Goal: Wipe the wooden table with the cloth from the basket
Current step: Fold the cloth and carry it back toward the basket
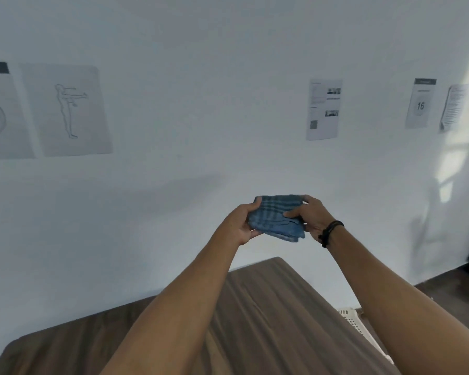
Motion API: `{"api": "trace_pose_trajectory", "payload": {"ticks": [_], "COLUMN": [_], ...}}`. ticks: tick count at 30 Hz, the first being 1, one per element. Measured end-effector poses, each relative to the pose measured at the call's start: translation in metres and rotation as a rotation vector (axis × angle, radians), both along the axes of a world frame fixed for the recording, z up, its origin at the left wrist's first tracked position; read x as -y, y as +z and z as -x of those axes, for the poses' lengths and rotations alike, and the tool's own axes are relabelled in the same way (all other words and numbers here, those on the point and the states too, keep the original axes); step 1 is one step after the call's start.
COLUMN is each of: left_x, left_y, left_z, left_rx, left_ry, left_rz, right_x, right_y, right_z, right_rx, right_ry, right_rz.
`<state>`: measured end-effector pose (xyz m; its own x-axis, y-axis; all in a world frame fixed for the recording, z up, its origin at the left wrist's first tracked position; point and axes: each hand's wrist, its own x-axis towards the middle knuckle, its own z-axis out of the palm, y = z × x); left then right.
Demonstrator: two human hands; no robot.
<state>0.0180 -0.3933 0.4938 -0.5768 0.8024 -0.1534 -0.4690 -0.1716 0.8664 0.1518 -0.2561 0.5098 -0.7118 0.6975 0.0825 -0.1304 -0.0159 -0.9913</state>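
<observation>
**Holding the folded cloth clear of the table**

Seen from the head view, a blue checked cloth (275, 216) is folded into a thick pad and held up before the white wall, well above the wooden table (268, 307). It is gripped at both ends. The left hand (245, 224) is curled round its left edge, and the right hand (313, 217) pinches the right edge with the thumb laid on top. A white basket (349, 318) is glimpsed beside the table, mostly hidden by the right forearm. The brown surface below is blurred, so it is only probably the tabletop.

The wipe itself is judged not yet begun. The cloth is best kept folded flat and lowered to the far edge. It should then be pressed down under one palm and drawn back in overlapping strokes.
</observation>
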Motion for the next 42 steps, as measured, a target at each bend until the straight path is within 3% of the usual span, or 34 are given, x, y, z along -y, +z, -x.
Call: {"api": "trace_pose_trajectory", "payload": {"ticks": [8,16,32,37,42], "left_x": [-0.108,-0.205,-0.380,-0.411,-0.452], "left_y": [-0.028,-0.049,-0.155,-0.203,-0.247], "left_z": [-0.052,-0.048,-0.005,-0.007,-0.018], "left_rx": [-0.128,-0.271,-0.205,-0.189,-0.113], "left_ry": [0.090,0.084,-0.097,-0.084,-0.022], "left_rz": [0.125,0.253,0.515,0.600,0.658], "right_x": [-0.117,-0.210,-0.393,-0.421,-0.463], "right_y": [-0.023,-0.064,-0.163,-0.210,-0.260], "right_z": [-0.046,-0.051,-0.019,-0.011,-0.007], "right_rx": [0.028,0.087,0.498,0.660,0.784], "right_ry": [-0.077,-0.137,-0.114,-0.083,0.002], "right_rz": [-0.044,0.006,-0.203,-0.325,-0.323]}}
